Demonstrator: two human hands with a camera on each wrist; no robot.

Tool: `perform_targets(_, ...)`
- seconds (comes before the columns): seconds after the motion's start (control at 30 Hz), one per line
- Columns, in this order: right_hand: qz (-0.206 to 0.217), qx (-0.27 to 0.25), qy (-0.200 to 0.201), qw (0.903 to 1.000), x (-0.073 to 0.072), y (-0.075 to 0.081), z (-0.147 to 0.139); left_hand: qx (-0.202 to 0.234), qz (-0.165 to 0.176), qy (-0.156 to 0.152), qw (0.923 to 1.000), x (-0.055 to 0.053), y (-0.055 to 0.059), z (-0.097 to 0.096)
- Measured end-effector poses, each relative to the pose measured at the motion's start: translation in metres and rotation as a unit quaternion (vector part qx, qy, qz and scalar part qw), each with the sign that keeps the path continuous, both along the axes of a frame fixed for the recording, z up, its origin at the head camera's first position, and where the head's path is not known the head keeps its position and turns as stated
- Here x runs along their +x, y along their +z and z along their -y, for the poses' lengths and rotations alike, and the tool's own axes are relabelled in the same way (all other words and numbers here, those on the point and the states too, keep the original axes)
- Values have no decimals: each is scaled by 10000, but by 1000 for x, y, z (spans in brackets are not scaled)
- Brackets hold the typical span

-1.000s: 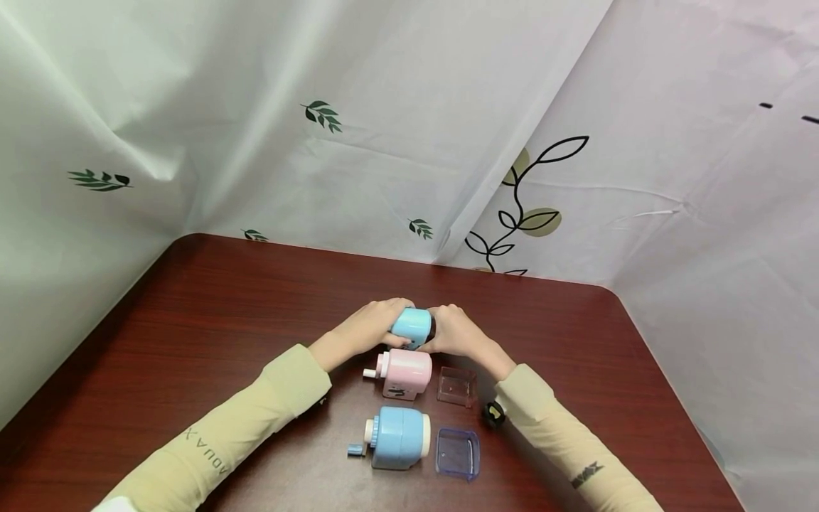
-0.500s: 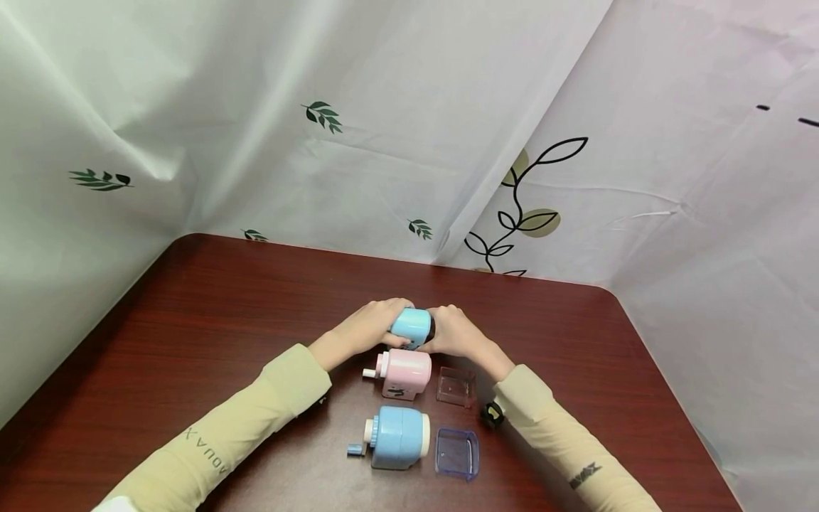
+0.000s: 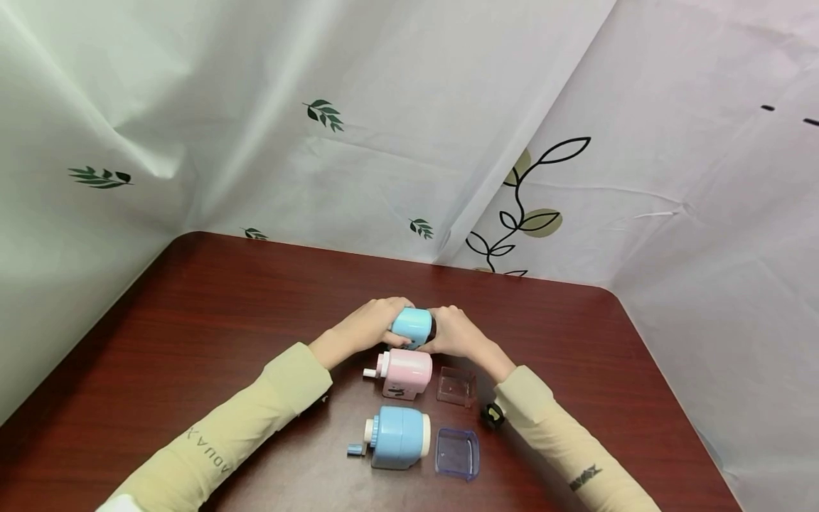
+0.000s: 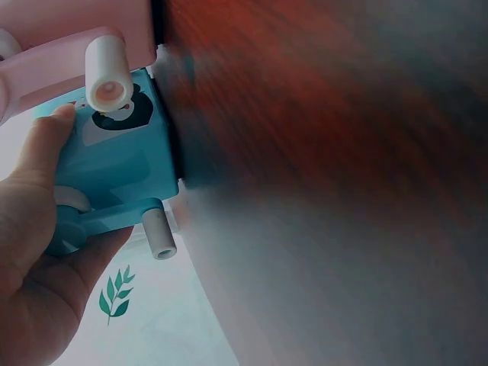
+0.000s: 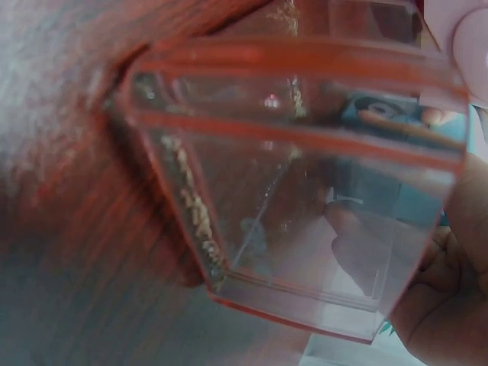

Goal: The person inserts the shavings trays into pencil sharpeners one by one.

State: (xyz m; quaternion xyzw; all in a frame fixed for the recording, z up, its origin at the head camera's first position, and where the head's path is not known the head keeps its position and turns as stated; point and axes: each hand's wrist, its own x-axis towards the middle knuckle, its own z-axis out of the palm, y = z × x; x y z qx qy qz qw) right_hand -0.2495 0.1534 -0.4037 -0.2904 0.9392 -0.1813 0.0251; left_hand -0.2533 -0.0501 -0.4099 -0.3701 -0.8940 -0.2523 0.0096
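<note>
At the far end of a row, a turquoise pencil sharpener sits between both hands. My left hand grips its crank side, thumb along the printed face and fingers behind, and the sharpener's crank handle hangs free in the left wrist view. My right hand pinches the sharpener's dark right end between thumb and fingers. Just nearer stands a pink pencil sharpener, with a clear reddish drawer apart on its right. That drawer, with shavings inside, partly covers my right hand in the right wrist view.
Nearest the front stands a larger blue pencil sharpener, its crank to the left. A clear bluish drawer lies at its right. A small black object shows beside the right cuff. White patterned sheeting hangs behind the brown table.
</note>
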Motion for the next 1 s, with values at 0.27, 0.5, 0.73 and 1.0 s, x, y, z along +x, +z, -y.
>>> perform_targets(0.27, 119, -56, -171, 9998, 3, -2, 1, 96, 232, 16, 9997, 1, 1, 0)
perform_targets(0.5, 133, -24, -231, 9996, 3, 0, 0, 5, 109, 94, 9999, 3, 3, 0)
perform_targets(0.73, 16, -90, -102, 9999, 6, 4, -4, 130, -33, 249, 9996, 7, 10, -1)
perform_targets(1.0, 112, -437, -259, 9986, 15, 18, -17, 87, -339, 442, 9984, 11, 20, 0)
